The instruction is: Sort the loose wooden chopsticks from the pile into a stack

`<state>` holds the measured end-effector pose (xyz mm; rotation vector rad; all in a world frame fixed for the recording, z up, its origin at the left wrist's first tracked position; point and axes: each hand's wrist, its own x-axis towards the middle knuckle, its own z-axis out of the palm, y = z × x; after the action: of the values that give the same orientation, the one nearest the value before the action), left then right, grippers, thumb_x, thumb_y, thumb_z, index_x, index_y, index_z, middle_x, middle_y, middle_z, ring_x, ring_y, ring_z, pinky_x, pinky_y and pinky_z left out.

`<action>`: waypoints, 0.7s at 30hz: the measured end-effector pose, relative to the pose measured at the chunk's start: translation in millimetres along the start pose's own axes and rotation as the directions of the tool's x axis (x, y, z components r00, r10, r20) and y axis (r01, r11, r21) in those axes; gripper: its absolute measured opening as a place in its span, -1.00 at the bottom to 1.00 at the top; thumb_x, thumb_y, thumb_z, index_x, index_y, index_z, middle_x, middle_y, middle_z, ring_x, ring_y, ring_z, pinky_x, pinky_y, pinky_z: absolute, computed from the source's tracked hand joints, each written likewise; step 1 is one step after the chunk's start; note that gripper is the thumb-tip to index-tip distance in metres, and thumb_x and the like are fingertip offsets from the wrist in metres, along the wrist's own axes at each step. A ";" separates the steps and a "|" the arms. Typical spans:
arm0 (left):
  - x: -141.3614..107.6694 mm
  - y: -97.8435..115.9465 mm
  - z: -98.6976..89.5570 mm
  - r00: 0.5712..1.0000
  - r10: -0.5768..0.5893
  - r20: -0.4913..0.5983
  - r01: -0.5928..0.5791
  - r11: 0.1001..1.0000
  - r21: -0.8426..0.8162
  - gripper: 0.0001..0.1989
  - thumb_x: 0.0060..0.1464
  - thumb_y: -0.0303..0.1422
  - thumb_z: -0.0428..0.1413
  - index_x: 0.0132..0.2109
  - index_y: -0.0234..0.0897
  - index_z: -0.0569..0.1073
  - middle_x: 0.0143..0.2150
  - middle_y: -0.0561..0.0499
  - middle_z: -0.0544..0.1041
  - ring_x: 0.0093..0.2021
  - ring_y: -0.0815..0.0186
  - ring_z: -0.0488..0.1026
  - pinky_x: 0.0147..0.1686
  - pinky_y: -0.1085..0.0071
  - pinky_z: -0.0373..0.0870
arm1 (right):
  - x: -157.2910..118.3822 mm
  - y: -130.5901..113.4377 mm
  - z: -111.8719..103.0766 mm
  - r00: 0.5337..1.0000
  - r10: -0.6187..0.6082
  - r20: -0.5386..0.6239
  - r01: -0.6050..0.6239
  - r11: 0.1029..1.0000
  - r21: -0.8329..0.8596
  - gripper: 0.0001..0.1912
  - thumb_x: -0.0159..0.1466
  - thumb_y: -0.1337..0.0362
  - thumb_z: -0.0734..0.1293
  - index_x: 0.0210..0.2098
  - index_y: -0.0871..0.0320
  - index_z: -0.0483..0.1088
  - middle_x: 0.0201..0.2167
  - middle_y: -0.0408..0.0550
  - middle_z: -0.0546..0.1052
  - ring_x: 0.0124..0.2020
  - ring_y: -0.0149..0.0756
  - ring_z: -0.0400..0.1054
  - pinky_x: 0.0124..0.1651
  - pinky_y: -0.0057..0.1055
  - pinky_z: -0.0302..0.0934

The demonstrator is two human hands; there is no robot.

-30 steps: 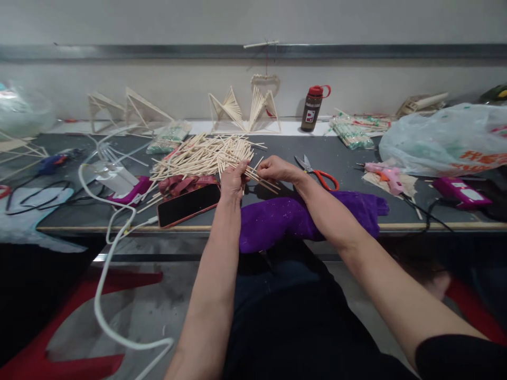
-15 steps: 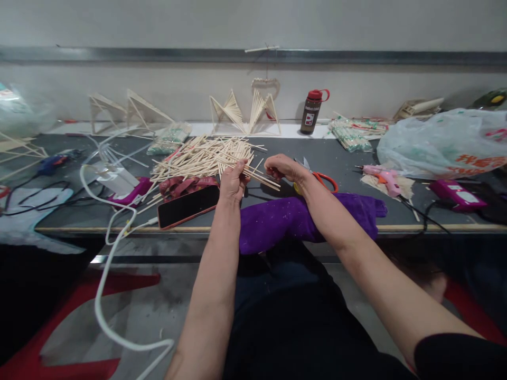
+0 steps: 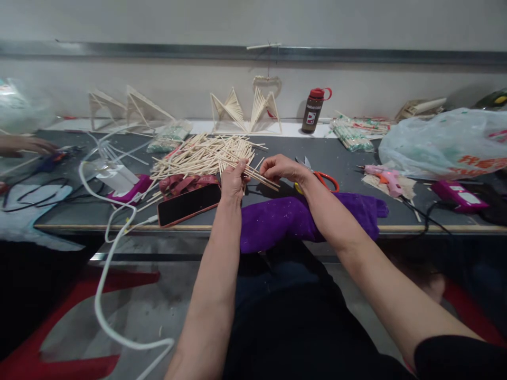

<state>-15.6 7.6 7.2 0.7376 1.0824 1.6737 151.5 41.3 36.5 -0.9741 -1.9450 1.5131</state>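
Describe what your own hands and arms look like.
The left hand and right hand are ungloved, with no watch visible. Both forearms are bare; a plain black sleeve shows on the right, none on the left.

Sticks [image 3: 257,174] — matt wood; purple cloth [image 3: 273,219] — velvety; phone screen [image 3: 190,205] smooth, glossy

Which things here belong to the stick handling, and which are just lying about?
In hand or likely involved:
- thin sticks, held in the left hand
- right hand, close beside them
- stick pile

Seemingly just lying about:
- phone
- purple cloth
- bottle
- scissors and glue gun, unheld
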 end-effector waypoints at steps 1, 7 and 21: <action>0.1 0.0 0.0 1.000 0.001 -0.005 -0.001 1.000 0.002 -0.79 -0.14 -0.31 0.31 -0.38 -0.35 0.52 -0.57 0.14 0.38 -0.68 0.56 0.25 -0.71 0.62 0.22 | 0.2 -0.3 1.0 1.000 -0.005 0.001 0.005 1.000 -0.001 -0.83 -0.06 0.47 0.29 -0.45 0.22 0.45 -0.64 -0.23 0.43 -0.63 -0.50 0.26 -0.58 -0.57 0.18; 1.2 -1.5 -0.9 1.000 0.009 -0.015 -0.009 1.000 0.000 -0.79 -0.15 -0.32 0.31 -0.38 -0.36 0.52 -0.56 0.13 0.39 -0.66 0.54 0.26 -0.70 0.60 0.22 | -1.5 -3.4 3.6 1.000 0.011 0.006 -0.011 1.000 -0.016 -0.87 0.00 0.42 0.30 -0.45 0.23 0.49 -0.66 -0.19 0.42 -0.63 -0.50 0.26 -0.57 -0.58 0.18; 3.0 -4.5 0.3 1.000 0.020 -0.005 -0.020 0.999 0.029 -0.74 -0.21 -0.27 0.35 -0.44 -0.35 0.50 -0.62 0.14 0.36 -0.68 0.54 0.24 -0.73 0.62 0.25 | 2.7 0.2 7.8 0.999 -0.047 0.018 0.050 0.987 -0.152 -0.92 0.03 0.41 0.28 -0.56 0.23 0.41 -0.72 -0.25 0.33 -0.69 -0.53 0.17 -0.59 -0.57 0.13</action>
<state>-14.6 11.1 3.1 0.7659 1.1085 1.6806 144.0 38.6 34.1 -0.9735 -2.1041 1.3645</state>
